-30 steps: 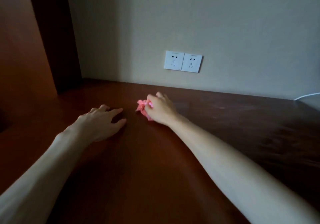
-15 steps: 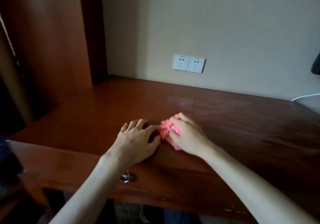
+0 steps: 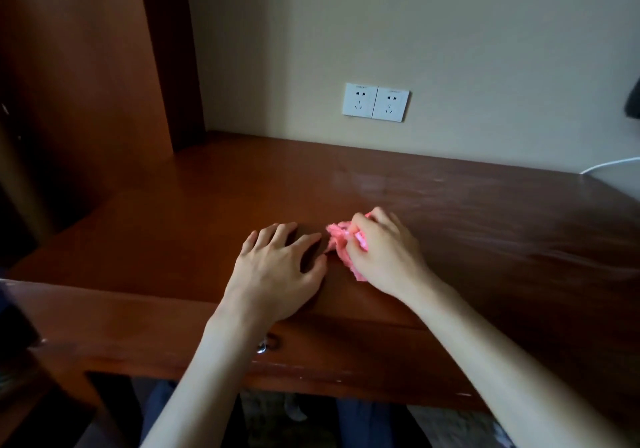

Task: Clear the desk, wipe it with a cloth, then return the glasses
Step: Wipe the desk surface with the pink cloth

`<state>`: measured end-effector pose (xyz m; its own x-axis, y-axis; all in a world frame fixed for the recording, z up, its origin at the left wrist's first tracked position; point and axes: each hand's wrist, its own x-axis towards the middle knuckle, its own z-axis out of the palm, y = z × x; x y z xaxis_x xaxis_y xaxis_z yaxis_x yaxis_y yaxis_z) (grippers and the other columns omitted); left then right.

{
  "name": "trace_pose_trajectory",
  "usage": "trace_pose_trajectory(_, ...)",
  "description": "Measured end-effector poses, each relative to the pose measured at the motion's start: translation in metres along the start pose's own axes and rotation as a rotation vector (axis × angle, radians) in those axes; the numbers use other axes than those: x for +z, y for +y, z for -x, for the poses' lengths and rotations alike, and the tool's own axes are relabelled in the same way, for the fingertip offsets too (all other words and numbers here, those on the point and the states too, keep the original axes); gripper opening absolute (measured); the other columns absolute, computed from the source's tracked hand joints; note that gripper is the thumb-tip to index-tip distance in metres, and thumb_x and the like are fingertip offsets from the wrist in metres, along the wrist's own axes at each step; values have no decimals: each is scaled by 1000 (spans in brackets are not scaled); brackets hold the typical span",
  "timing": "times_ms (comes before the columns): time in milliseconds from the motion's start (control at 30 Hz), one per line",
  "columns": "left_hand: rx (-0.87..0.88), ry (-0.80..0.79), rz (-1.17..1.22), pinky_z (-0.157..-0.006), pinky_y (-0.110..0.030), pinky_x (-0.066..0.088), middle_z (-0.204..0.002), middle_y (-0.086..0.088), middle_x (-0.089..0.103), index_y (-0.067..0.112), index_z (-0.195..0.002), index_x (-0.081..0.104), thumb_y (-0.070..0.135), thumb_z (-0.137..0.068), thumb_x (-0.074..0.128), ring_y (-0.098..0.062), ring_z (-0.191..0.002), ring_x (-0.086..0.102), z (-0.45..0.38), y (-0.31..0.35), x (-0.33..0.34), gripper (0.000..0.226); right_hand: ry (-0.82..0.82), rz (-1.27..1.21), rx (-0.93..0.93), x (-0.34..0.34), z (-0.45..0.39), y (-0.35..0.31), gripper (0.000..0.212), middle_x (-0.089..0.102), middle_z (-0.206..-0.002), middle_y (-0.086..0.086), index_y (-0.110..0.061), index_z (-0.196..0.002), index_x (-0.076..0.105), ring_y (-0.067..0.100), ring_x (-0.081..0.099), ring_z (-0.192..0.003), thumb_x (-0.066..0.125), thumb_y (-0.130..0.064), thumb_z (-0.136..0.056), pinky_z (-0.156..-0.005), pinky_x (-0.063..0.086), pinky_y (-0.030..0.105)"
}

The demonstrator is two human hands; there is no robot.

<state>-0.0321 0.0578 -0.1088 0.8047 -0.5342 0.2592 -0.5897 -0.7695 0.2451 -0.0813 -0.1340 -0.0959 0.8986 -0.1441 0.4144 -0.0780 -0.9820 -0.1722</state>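
A bunched pink cloth [image 3: 340, 244] lies on the reddish-brown wooden desk [image 3: 194, 226], near its front edge. My right hand [image 3: 384, 250] is closed over the cloth and presses it to the desktop. Just left of it, my left hand [image 3: 277, 271] rests flat on the desk with its fingers spread, fingertips close to the cloth. No glasses are in view.
A double white wall socket [image 3: 375, 102] sits above the desk's back edge. A tall wooden cabinet side [image 3: 79, 77] bounds the desk on the left. A white cable [image 3: 609, 164] enters at far right. A drawer knob [image 3: 264, 346] shows under the front edge.
Both hands and the cloth have drawn back from the middle of the desk toward its front edge. The view has pulled back, so the drawer front and cabinet show.
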Motion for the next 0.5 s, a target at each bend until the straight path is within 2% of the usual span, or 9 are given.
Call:
trace_pose_trajectory(100,0,-12,0,-126,-42,11,-165,8,28,49,-154,34,69,-98,27,-19,-153,18,1,-1,-1,59,68,31,-56,-4,32,-7,26,52,-110,-4,-30,-110,58,22,54,-102,40,-44,-97,-79,51,38)
trace_pose_trajectory(200,-5,-25,-4,-125,-41,9,-166,9,25,50,-155,30,71,-95,21,-18,-154,15,-1,0,0,64,28,-17,-81,-13,54,-7,24,49,-111,-8,-32,-111,58,17,51,-100,42,-44,-98,-78,47,33)
trace_pose_trajectory(300,-2,-25,-19,-126,-42,10,-166,10,24,50,-155,29,73,-94,19,-18,-154,15,-1,0,2,66,0,26,18,-6,20,-5,22,50,-108,-4,-30,-103,54,25,54,-102,41,-45,-94,-81,51,41)
trace_pose_trajectory(367,-4,-29,-23,-126,-42,10,-166,11,24,50,-155,29,74,-91,15,-18,-155,16,-1,-2,1,70,21,64,36,-2,17,-11,20,51,-108,-1,-29,-104,55,26,55,-101,43,-43,-95,-80,50,40)
trace_pose_trajectory(500,-10,-21,-5,-126,-40,9,-166,13,23,52,-155,28,75,-85,10,-16,-155,13,1,-1,-1,75,51,-1,-8,-12,60,-16,24,50,-113,-8,-33,-110,53,16,51,-101,38,-45,-95,-83,48,35)
